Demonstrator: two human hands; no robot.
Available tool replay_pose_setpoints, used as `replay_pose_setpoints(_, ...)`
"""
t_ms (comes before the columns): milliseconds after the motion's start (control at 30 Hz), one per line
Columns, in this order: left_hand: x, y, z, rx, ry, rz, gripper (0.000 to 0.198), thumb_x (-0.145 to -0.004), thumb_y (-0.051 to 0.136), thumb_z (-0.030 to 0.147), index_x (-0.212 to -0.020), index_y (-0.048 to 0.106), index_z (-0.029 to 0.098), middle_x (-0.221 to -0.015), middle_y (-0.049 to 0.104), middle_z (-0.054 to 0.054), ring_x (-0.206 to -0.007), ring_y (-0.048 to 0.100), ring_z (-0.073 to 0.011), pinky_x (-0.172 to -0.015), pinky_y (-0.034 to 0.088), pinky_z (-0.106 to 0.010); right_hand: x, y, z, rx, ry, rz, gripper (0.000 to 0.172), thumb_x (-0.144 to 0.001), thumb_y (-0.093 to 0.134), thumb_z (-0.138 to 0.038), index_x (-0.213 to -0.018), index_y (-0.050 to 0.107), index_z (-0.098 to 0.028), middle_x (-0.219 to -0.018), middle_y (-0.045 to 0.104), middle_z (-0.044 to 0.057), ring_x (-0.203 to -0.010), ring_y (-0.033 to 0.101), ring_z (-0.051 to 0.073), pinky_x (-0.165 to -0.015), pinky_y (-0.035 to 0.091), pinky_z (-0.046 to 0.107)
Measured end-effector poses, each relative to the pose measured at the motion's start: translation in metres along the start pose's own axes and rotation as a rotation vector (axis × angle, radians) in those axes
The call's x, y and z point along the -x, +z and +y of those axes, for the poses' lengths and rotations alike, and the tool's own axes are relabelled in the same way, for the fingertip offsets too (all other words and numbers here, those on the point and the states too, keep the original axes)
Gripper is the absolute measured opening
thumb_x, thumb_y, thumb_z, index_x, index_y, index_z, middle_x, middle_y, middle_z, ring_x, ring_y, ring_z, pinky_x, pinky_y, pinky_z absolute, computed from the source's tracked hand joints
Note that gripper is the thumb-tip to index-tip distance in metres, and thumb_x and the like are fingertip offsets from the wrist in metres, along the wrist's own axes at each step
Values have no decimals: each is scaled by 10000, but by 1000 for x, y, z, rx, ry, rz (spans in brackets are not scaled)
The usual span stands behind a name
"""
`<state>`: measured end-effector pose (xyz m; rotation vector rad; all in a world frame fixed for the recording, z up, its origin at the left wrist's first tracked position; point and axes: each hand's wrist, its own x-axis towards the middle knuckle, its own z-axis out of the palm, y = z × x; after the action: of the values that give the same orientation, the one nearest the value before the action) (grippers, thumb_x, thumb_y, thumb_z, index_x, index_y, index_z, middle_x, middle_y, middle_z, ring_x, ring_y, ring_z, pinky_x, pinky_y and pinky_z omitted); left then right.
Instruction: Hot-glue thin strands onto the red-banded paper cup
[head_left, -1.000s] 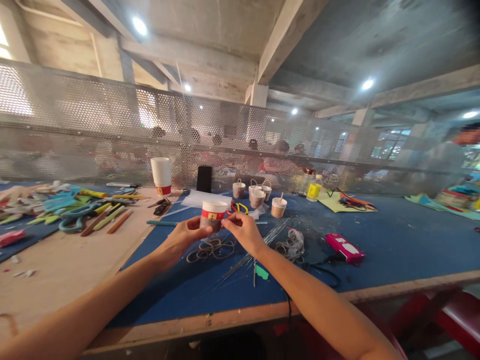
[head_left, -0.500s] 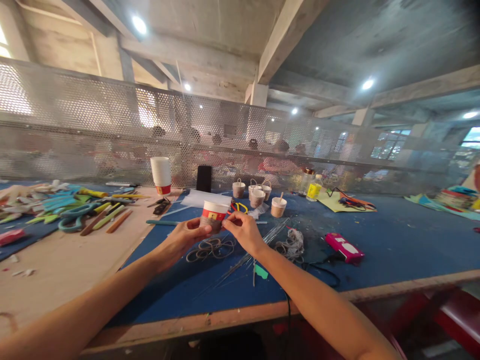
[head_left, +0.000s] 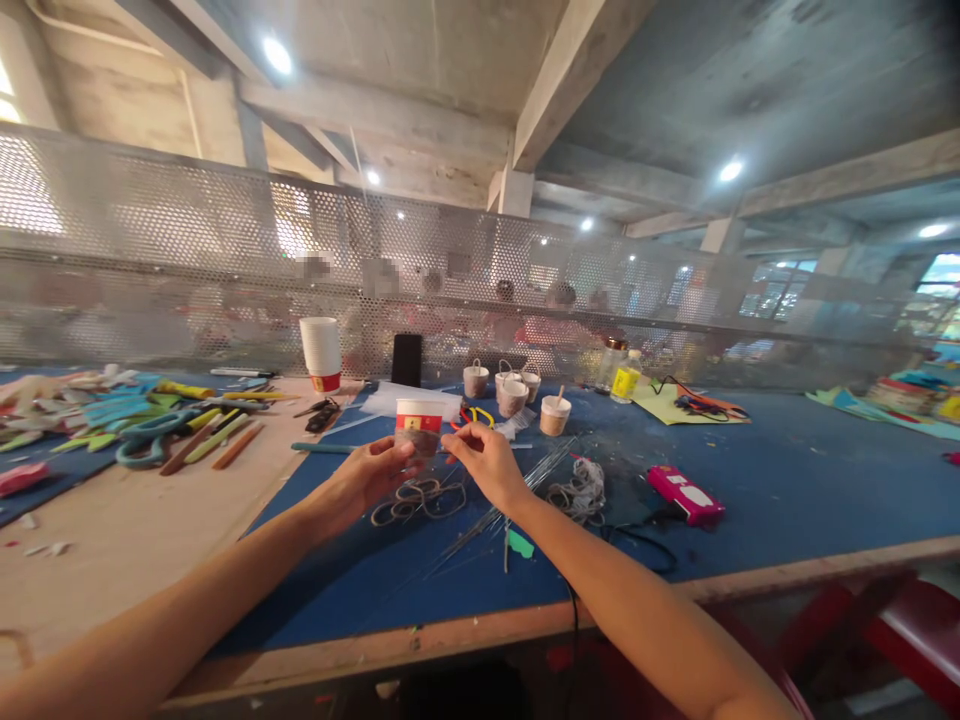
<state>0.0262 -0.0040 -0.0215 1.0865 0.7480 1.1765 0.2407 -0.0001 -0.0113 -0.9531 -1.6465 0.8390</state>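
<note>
My left hand (head_left: 375, 465) is closed around the lower left side of a paper cup (head_left: 419, 413) with a white rim and a red and yellow band. Grey-brown cord covers the cup's lower part. At the cup's right side, my right hand (head_left: 480, 455) has its thumb and forefinger pinched together, seemingly on the cord, whose strand is hardly visible there. Loose loops of grey cord (head_left: 409, 503) lie on the blue table top beneath the cup. Behind my right hand are yellow-and-red-handled scissors (head_left: 480, 414), partly hidden.
Several small cord-covered cups (head_left: 513, 397) stand behind my hands. A stack of paper cups (head_left: 320, 350) and a black phone (head_left: 407, 360) are further left. Thin clear strips (head_left: 517, 495), a cord bundle (head_left: 589, 488) and a magenta box (head_left: 686, 494) lie rightward. A perforated metal screen (head_left: 450, 270) borders the back.
The held cup has tipped so that its side faces me more and its opening shows less. It has shifted slightly left. Both hands keep nearly the same grip.
</note>
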Motion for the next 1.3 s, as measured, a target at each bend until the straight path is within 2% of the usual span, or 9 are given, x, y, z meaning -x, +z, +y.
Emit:
replay_pose_setpoints(333,-5,-6,0,149,-49,2,198,-929,741,175,-1112,787,115,-1203,819,-196,-1111,792,-276,-996,621,-355,3,2,1,19,-106,-48,230,-970,650,-419,-878,705,-216,-841,761,14,-843,731,191,-845,541,299)
replay_pose_setpoints(500,-4,-4,1,190,-35,35,153,-948,701,121,-1089,760,115,-1109,828,-174,-979,814,-237,-949,639,-329,10,5,-3,42,-170,-179,195,-981,667,-400,-937,725,-219,-791,743,-4,-781,719,169,-807,538,277)
replay_pose_setpoints(600,-1,-2,4,189,-47,54,148,-966,685,140,-1103,738,124,-1109,820,-176,-978,811,-241,-925,649,-332,12,8,-1,106,-182,-247,163,-983,681,-361,-940,736,-214,-753,734,-13,-719,704,155,-768,530,264)
replay_pose_setpoints(700,2,0,8,220,-72,14,156,-996,658,176,-1135,720,143,-1192,802,-180,-992,807,-231,-897,656,-314,12,8,2,210,-190,-287,178,-995,681,-327,-872,743,-213,-728,725,-20,-687,681,142,-742,509,253)
replay_pose_setpoints(833,4,-2,15,309,-76,-46,195,-1028,612,177,-1194,710,145,-1216,794,-176,-863,802,-184,-792,669,-269,10,7,6,333,-224,-317,226,-1001,700,-349,-836,766,-210,-787,745,0,-752,686,149,-770,501,254)
replay_pose_setpoints(933,4,-6,18,339,-89,-60,197,-1034,599,168,-1193,707,122,-1076,814,-158,-709,769,-149,-691,656,-229,3,2,9,378,-286,-252,211,-1014,688,-365,-923,796,-209,-926,763,34,-893,703,168,-873,511,276)
replay_pose_setpoints(1033,3,-10,19,340,-116,-16,128,-1013,640,166,-1115,705,121,-923,806,-116,-588,709,-120,-586,622,-198,-7,-9,13,409,-311,-107,192,-1021,663,-335,-968,788,-199,-993,750,60,-970,697,185,-936,513,305)
replay_pose_setpoints(1167,3,-12,19,301,-89,22,60,-980,706,166,-1023,666,153,-990,815,-111,-557,654,-80,-563,587,-171,-23,-31,14,434,-225,87,174,-1000,646,-323,-976,755,-190,-1011,748,71,-935,700,199,-921,534,326)
replay_pose_setpoints(1300,3,-13,21,244,-71,26,47,-1008,672,173,-1005,628,155,-957,810,-98,-541,607,-77,-528,557,-171,-35,-56,8,340,-124,196,179,-991,603,-348,-1010,706,-202,-964,762,50,-892,721,194,-886,559,316)
